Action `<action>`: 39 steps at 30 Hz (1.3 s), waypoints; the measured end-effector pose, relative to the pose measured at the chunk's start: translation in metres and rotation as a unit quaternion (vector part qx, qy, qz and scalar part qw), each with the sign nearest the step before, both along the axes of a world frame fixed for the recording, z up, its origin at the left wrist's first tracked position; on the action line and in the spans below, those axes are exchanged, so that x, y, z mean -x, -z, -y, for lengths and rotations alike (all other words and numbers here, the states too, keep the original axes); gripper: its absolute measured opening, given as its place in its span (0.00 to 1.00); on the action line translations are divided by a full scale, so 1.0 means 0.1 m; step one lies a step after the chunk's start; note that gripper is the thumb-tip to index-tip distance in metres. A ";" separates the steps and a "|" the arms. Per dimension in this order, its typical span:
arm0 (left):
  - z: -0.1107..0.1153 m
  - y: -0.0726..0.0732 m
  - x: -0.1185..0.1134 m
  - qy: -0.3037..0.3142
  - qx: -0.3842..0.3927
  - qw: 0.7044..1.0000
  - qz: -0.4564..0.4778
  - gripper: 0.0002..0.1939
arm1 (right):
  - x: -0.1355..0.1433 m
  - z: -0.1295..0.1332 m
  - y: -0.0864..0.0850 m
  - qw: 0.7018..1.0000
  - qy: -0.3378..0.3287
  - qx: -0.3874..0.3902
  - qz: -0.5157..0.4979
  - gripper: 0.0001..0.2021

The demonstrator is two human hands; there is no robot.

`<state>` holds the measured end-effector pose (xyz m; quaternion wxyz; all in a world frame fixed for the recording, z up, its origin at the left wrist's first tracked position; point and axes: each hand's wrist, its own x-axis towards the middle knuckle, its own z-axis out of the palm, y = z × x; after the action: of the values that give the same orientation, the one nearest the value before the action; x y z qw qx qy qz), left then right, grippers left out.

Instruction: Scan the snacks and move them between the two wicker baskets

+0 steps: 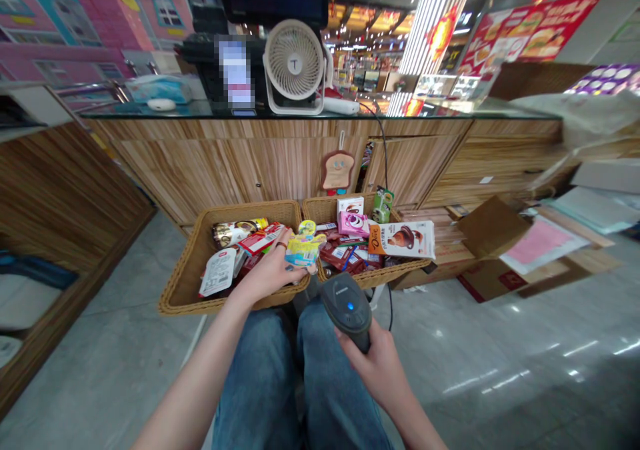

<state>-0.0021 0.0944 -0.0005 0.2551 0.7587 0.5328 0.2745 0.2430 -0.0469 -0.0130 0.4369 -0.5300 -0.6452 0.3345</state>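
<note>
clearly the work is in the middle: the left hand (270, 273) grips a small yellow snack pack (303, 250) above the left basket (185, 283), the right hand (375, 363) is closed around the barcode scanner (347, 307) just below it, and many snacks wait in both baskets.

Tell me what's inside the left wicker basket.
Left basket: a white packet, red packs and a gold wrapper. The left hand, holding a yellow snack pack, hides whatever lies beneath.
</note>
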 end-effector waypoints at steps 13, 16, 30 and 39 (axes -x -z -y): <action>0.23 0.04 -0.18 -0.015 -0.159 0.987 -0.008 0.52 | 0.04 -0.03 -0.03 1.000 -0.002 0.008 0.006 0.11; 0.25 0.04 -0.18 -0.015 -0.168 0.986 -0.014 0.52 | 0.06 -0.03 -0.01 1.000 -0.007 0.015 0.002 0.11; 0.26 0.05 -0.20 -0.020 -0.175 0.984 -0.009 0.50 | 0.04 -0.02 0.00 1.000 -0.011 0.016 0.002 0.11; 0.28 0.11 0.16 -0.165 -0.188 0.967 -0.046 0.46 | -0.02 0.04 -0.01 1.000 0.004 0.014 0.010 0.12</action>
<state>-0.0179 0.0661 -0.0115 0.0339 0.7062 0.6008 0.3730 0.2455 -0.0504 -0.0125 0.4240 -0.5423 -0.6425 0.3365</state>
